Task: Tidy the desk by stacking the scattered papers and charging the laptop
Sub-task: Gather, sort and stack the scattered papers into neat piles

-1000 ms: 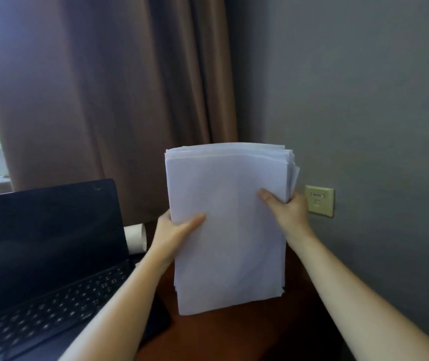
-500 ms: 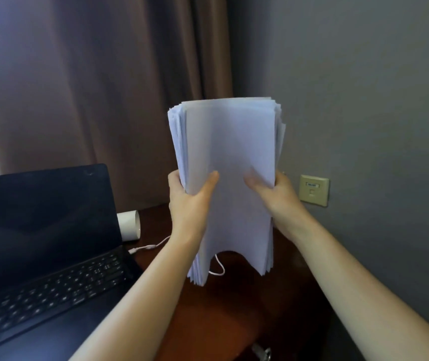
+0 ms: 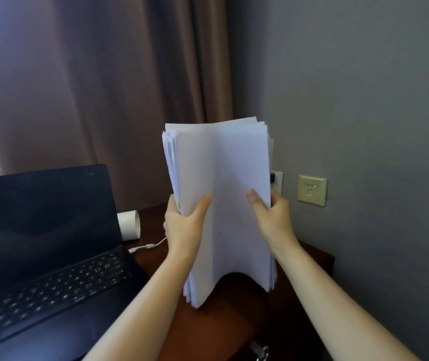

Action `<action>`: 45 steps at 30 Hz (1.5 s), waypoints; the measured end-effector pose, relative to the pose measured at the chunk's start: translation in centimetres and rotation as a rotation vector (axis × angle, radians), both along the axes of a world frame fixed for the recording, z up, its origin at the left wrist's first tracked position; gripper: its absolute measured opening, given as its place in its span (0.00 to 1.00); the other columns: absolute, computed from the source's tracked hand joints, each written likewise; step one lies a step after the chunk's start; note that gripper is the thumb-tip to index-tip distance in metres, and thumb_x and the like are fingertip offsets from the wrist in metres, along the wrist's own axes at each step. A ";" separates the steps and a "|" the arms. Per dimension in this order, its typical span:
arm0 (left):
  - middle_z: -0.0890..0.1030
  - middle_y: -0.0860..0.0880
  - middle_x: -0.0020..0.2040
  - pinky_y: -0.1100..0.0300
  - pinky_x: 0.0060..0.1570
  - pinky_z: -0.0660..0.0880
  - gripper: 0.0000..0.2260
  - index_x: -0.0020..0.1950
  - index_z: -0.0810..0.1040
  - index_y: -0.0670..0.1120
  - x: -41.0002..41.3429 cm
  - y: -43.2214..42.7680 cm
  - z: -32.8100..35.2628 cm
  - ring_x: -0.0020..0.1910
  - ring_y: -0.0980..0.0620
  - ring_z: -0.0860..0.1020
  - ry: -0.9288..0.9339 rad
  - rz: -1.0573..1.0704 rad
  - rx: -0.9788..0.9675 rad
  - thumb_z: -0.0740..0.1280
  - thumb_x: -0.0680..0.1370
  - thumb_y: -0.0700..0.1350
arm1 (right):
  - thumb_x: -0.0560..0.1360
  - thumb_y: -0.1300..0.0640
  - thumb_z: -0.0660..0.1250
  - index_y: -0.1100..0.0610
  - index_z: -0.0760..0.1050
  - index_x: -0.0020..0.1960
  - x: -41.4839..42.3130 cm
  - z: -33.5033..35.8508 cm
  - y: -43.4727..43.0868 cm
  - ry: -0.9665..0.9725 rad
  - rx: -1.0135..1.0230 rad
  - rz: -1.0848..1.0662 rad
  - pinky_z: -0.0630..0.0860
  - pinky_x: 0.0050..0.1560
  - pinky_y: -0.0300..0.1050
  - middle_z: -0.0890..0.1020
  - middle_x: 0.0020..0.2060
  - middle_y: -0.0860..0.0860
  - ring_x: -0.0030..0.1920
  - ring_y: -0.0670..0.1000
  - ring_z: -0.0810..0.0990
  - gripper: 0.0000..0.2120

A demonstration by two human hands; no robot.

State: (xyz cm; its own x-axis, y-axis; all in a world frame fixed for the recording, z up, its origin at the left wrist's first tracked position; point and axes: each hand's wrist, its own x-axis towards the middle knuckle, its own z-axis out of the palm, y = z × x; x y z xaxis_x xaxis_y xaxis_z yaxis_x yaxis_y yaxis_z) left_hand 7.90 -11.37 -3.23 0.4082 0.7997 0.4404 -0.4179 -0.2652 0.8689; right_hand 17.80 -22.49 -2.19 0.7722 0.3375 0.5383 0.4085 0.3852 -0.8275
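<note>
A thick stack of white papers (image 3: 223, 173) stands upright over the dark wooden desk (image 3: 223, 316), its lower edge bowed into an arch at the desk surface. My left hand (image 3: 184, 225) grips its left side and my right hand (image 3: 273, 220) its right side, thumbs on the front sheet. An open black laptop (image 3: 39, 243) with a dark screen sits at the left. A thin white charging cable (image 3: 148, 246) lies on the desk behind the papers, next to the laptop.
A white paper cup (image 3: 129, 225) lies on its side behind the laptop. A wall socket (image 3: 277, 179) with a black plug and a beige data socket (image 3: 311, 190) are on the grey wall at right. A brown curtain hangs behind. Metal keys (image 3: 259, 350) show at the desk's front edge.
The paper stack was squeezed narrower and lifted half a second ago, then came back down onto the desk. Both hands stayed on its sides throughout.
</note>
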 end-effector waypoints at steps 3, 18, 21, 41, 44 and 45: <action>0.82 0.55 0.48 0.58 0.49 0.76 0.13 0.52 0.75 0.58 -1.0 1.0 -1.2 0.50 0.55 0.80 0.038 -0.033 -0.039 0.75 0.71 0.49 | 0.74 0.63 0.69 0.55 0.77 0.53 0.0 -1.3 -1.1 0.073 -0.059 0.058 0.79 0.41 0.33 0.82 0.43 0.45 0.38 0.37 0.82 0.09; 0.60 0.52 0.29 0.58 0.33 0.60 0.21 0.30 0.56 0.49 -1.0 1.2 12.2 0.31 0.51 0.60 0.078 0.152 -0.070 0.65 0.74 0.54 | 0.69 0.54 0.65 0.53 0.61 0.24 0.3 11.7 -0.1 0.041 0.000 -0.325 0.57 0.32 0.43 0.60 0.21 0.45 0.29 0.48 0.58 0.19; 0.60 0.52 0.28 0.60 0.30 0.58 0.16 0.29 0.58 0.49 -1.1 0.8 12.4 0.29 0.51 0.59 0.090 0.183 -0.079 0.61 0.73 0.46 | 0.70 0.59 0.62 0.53 0.70 0.29 0.8 11.5 -0.1 0.031 0.007 -0.392 0.65 0.34 0.40 0.73 0.27 0.46 0.32 0.47 0.68 0.11; 0.60 0.52 0.30 0.56 0.35 0.59 0.14 0.31 0.56 0.49 -1.3 1.7 12.4 0.34 0.49 0.59 0.141 0.227 -0.058 0.61 0.71 0.48 | 0.71 0.63 0.63 0.54 0.65 0.28 1.1 11.1 -0.8 -0.118 0.001 -0.390 0.59 0.25 0.35 0.65 0.25 0.47 0.28 0.44 0.61 0.14; 0.60 0.51 0.30 0.56 0.34 0.58 0.14 0.31 0.56 0.50 -1.2 1.7 12.4 0.33 0.49 0.59 0.140 0.219 -0.056 0.60 0.71 0.47 | 0.72 0.62 0.62 0.54 0.66 0.31 1.2 11.4 -0.6 -0.066 0.008 -0.379 0.62 0.30 0.39 0.68 0.27 0.47 0.30 0.45 0.64 0.12; 0.59 0.52 0.30 0.57 0.33 0.58 0.14 0.31 0.56 0.49 -1.1 1.8 12.4 0.32 0.49 0.58 0.135 0.217 -0.055 0.60 0.71 0.47 | 0.72 0.61 0.61 0.53 0.66 0.31 1.2 11.5 -0.5 -0.053 0.001 -0.374 0.62 0.31 0.41 0.68 0.27 0.47 0.30 0.46 0.64 0.12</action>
State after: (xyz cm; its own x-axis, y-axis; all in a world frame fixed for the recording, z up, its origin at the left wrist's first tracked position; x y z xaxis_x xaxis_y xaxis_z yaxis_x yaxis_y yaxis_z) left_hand 6.80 -9.59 9.15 0.2768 0.8961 0.3471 -0.2358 -0.2869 0.9285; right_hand 18.95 -22.99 9.29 0.8129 0.0366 0.5813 0.5637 0.2020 -0.8009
